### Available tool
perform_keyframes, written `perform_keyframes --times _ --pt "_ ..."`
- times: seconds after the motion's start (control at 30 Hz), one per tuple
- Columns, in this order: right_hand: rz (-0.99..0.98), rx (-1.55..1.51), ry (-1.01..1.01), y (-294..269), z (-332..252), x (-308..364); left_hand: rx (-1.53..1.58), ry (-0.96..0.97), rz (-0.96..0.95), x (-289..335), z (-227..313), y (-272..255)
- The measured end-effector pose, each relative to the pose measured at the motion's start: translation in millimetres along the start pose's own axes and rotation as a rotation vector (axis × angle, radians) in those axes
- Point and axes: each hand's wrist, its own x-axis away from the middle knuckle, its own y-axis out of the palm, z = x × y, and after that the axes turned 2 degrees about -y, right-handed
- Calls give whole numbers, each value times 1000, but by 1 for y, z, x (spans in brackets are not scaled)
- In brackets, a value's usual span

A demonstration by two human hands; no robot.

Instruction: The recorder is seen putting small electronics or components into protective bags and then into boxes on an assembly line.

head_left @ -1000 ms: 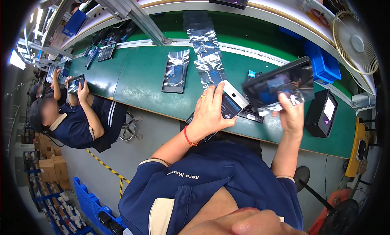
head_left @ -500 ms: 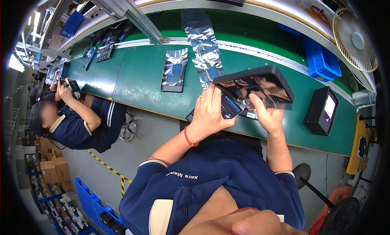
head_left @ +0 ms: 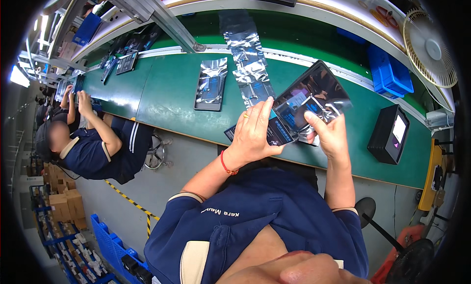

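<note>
My right hand is closed on the near edge of a black tray, thumb on top. The tray is tilted up, its inside facing me. In it lies a shiny clear plastic pouch with blue print, under my thumb. My left hand grips a dark printed box with blue marks, thumb at its near edge and fingers along its left side. Its fingertips are close to the tray's left corner; whether they touch cannot be seen. Part of the box is hidden under the tray.
A strip of silvery pouches runs across the green bench. Left of it lies another black tray with a pouch. At right stand an open black box, blue bins and a fan. A co-worker sits at left.
The black tray has turned from nearly edge-on to show its inside and the pouch. My right hand has turned with it; my left hand has hardly moved. The co-worker's hands have shifted.
</note>
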Motion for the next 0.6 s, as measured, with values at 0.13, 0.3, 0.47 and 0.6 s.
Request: perform_keyframes --times 0.13,0.3,0.47,0.6 --pt "-22 2 -39 9 21 -6 -81 -64 34 -5 6 -2" --pt "-145 19 -34 24 43 -7 -68 -133 28 -6 7 1" --pt "-13 -193 -191 2 17 -23 -36 -161 -1 -4 11 1" --pt "107 252 -349 6 19 -22 -21 -145 -20 -1 8 5"
